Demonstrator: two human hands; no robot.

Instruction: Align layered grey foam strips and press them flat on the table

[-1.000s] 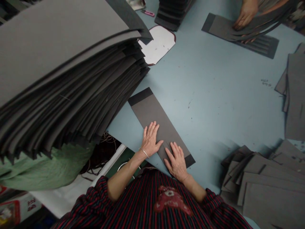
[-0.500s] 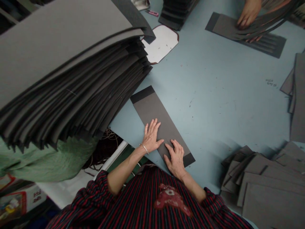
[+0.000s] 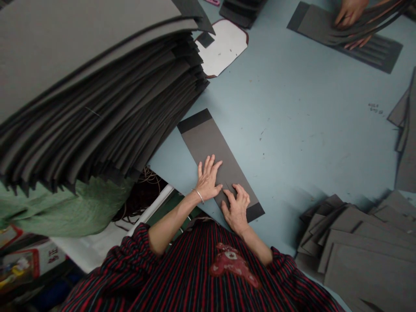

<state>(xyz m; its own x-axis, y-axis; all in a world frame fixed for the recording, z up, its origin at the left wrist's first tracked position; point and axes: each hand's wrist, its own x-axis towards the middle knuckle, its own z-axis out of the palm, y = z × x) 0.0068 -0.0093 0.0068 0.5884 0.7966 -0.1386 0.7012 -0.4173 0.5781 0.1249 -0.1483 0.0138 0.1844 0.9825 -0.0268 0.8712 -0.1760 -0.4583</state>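
A long grey panel with black end bands lies slantwise on the blue table in front of me. Flat on its left edge and middle, with fingers spread, rests my left hand, a thin bangle at its wrist. My right hand is on the panel's near end, its fingers bent but apart and the tips touching the surface. Between the two hands a short thin dark line shows on the panel; whether it is a thread or a mark I cannot tell. Neither hand grips anything.
A tall fanned stack of dark panels rises at the left. Grey pieces are heaped at the right. A white sheet lies beyond the stack. At the far right a co-worker's hand handles dark strips.
The view has shifted slightly, so most things sit a little higher in it. My right hand's fingers are bent a bit more; my left hand stays flat on the panel.
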